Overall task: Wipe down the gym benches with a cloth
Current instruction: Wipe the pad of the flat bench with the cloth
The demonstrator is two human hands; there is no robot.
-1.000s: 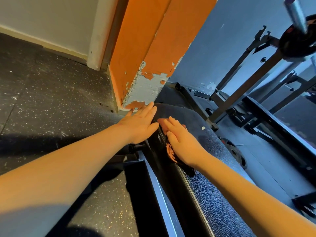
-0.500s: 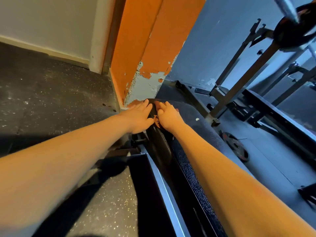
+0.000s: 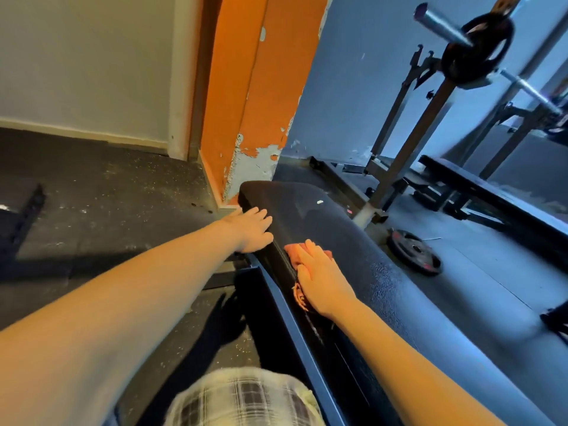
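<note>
A black padded gym bench runs from the bottom right up to the orange pillar. My right hand lies flat with straight fingers on a pinkish-orange cloth, pressing it onto the bench's left edge. Most of the cloth is hidden under the hand; a bit shows ahead of the fingers and a bit hangs over the side. My left hand rests with straight fingers against the bench's left side, closer to the far end, and holds nothing.
An orange pillar with peeling paint stands just past the bench's far end. A weight plate lies on the floor to the right. A rack with a loaded barbell and a second bench stand further right. Speckled rubber floor lies left.
My right hand has slid the cloth back toward me along the bench's left edge, away from the far end. The left hand stays near the far end. The camera has pulled back.
</note>
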